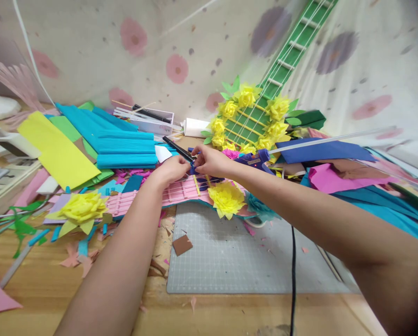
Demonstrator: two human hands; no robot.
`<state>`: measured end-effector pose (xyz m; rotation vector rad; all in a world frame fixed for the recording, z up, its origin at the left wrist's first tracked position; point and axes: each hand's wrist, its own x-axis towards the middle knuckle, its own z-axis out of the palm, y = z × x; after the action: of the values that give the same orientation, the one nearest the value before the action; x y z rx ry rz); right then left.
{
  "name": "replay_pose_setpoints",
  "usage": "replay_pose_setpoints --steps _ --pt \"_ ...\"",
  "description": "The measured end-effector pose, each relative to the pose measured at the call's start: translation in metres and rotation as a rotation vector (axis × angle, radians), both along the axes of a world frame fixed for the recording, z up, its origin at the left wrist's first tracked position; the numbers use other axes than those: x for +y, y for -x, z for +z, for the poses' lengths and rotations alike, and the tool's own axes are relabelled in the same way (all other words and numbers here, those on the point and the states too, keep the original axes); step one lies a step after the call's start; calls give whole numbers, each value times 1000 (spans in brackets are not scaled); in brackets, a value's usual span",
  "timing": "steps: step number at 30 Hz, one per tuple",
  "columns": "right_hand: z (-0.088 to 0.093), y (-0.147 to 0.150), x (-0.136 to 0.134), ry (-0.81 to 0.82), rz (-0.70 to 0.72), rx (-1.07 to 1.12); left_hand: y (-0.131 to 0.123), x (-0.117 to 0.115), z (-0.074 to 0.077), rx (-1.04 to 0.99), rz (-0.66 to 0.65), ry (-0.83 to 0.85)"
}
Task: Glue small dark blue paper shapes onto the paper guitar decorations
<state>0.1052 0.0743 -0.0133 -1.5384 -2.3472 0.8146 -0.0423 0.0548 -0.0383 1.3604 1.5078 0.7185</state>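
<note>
My left hand (174, 169) and my right hand (211, 160) meet over a pink paper guitar (181, 192), fingers pinched together. A small dark blue piece (192, 169), perhaps crepe paper, shows between the fingertips; its shape is mostly hidden. Strings and yellow bars cross the guitar's pink face. One yellow paper flower (226, 199) is on its body, and another yellow flower (81, 208) lies by the neck's far end. A black pen (177, 147) slants just behind my fingers. To the right of my right hand rests a purple glue gun (254, 160) with a glue stick in its back.
A green paper guitar (246, 126) ringed with yellow flowers leans against the patterned curtain (202, 42). Folded blue crepe paper (125, 147) and a yellow sheet (58, 151) lie left. A grey cutting mat (223, 252) with scraps is in front; a black cable (293, 280) crosses it.
</note>
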Motion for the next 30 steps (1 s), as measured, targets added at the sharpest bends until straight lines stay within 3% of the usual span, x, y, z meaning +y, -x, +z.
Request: replay_pose_setpoints --steps 9,25,30 --pt "5 2 -4 4 -22 -17 -7 -5 17 -246 132 172" --pt "6 3 -6 6 -32 -22 -10 -6 20 -283 107 169" --pt "15 -5 -10 -51 -23 76 -4 -6 27 -277 86 148"
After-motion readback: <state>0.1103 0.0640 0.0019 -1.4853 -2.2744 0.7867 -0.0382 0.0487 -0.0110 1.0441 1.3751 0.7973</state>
